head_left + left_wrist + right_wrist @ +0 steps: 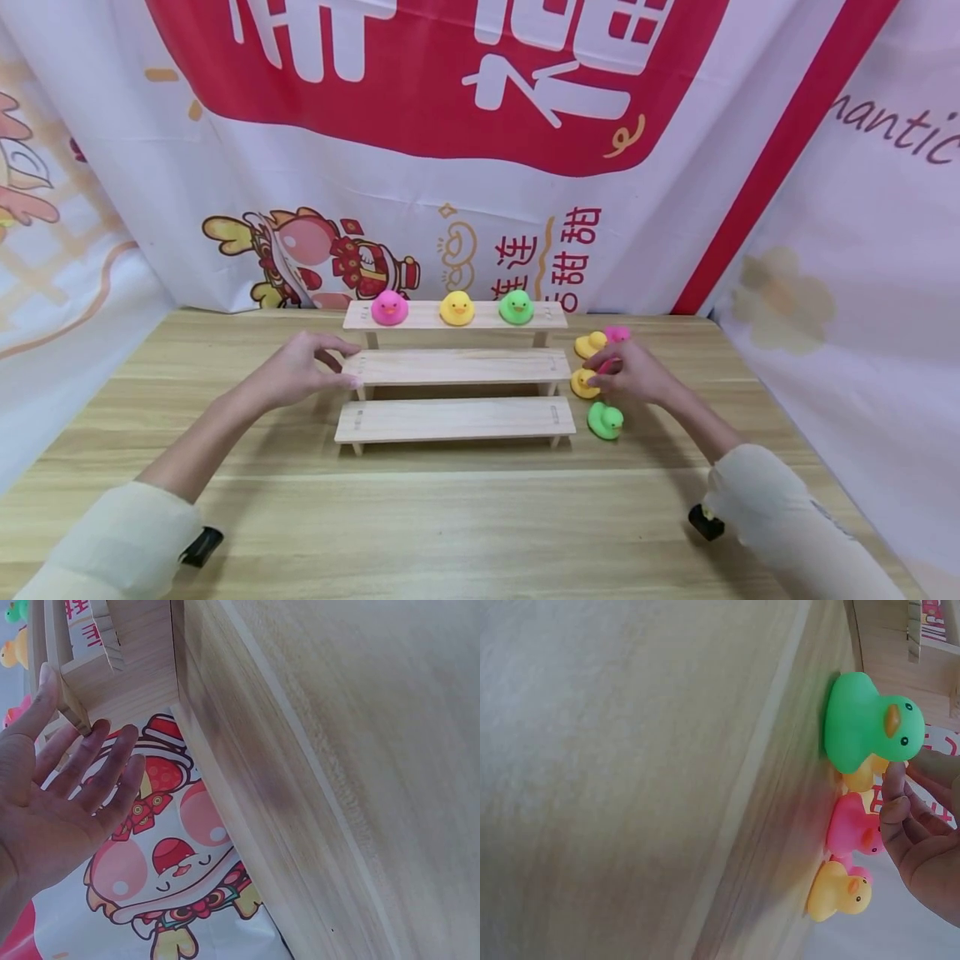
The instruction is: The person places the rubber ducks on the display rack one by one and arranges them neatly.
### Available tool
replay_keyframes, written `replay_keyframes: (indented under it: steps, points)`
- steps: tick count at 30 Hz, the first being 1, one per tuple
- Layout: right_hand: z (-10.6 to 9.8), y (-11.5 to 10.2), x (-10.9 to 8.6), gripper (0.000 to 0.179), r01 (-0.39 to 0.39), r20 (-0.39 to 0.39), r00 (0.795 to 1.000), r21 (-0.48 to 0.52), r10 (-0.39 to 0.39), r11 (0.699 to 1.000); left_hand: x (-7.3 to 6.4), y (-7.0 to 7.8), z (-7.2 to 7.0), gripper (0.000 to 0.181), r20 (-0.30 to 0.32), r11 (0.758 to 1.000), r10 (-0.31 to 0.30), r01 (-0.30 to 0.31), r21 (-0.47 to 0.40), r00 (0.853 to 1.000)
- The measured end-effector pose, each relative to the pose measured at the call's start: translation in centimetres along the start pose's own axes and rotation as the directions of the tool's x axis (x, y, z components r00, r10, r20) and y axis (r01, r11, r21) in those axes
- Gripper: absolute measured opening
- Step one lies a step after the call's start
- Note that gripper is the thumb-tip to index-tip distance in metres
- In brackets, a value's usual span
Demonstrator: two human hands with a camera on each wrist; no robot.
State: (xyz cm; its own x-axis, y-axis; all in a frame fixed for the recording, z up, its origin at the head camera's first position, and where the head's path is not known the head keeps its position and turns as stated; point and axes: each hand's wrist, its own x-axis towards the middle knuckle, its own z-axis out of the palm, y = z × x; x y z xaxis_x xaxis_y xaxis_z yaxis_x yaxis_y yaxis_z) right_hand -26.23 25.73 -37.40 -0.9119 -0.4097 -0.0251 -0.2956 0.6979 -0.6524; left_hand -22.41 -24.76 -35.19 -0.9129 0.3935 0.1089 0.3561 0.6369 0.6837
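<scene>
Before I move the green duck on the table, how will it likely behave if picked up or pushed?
The green duck looks like smooth molded plastic or rubber, so probably light and perhaps slightly slippery. Its broad base rests on the table, so it would likely slide rather than roll.

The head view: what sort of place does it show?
Probably an indoor work area: printed cloth hangs behind a wood-grained table bearing a three-tier stand and toy ducks.
</scene>
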Motion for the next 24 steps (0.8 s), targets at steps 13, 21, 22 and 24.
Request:
replay_keyframes:
  steps: [13, 21, 22, 24]
  points:
    - [0.3, -0.6, 0.0, 0.025, -0.016, 0.034, 0.999, 0.039, 0.015, 0.999, 0.0, -0.2, -0.1, 0.051, -0.007, 1.0, 0.001, -0.001, 0.009, 1.0]
    - [-0.4, -1.4, -0.6, 0.026, -0.014, -0.031, 0.999, -0.007, 0.014, 1.0, 0.0, 0.0, 0.0, 0.053, -0.002, 1.0, -0.003, 0.003, 0.015, 1.0]
    - [-0.5, -1.5, -0.7, 0.026, -0.009, -0.034, 0.999, -0.005, 0.009, 1.0, 0.0, 0.0, 0.0, 0.053, -0.002, 1.0, -0.005, 0.005, 0.017, 1.0]
    - [-0.7, -1.7, -0.8, 0.025, 0.0, -0.04, 0.999, -0.006, -0.001, 1.0, 0.0, 0.0, 0.0, 0.053, 0.0, 1.0, -0.007, 0.007, 0.018, 1.0]
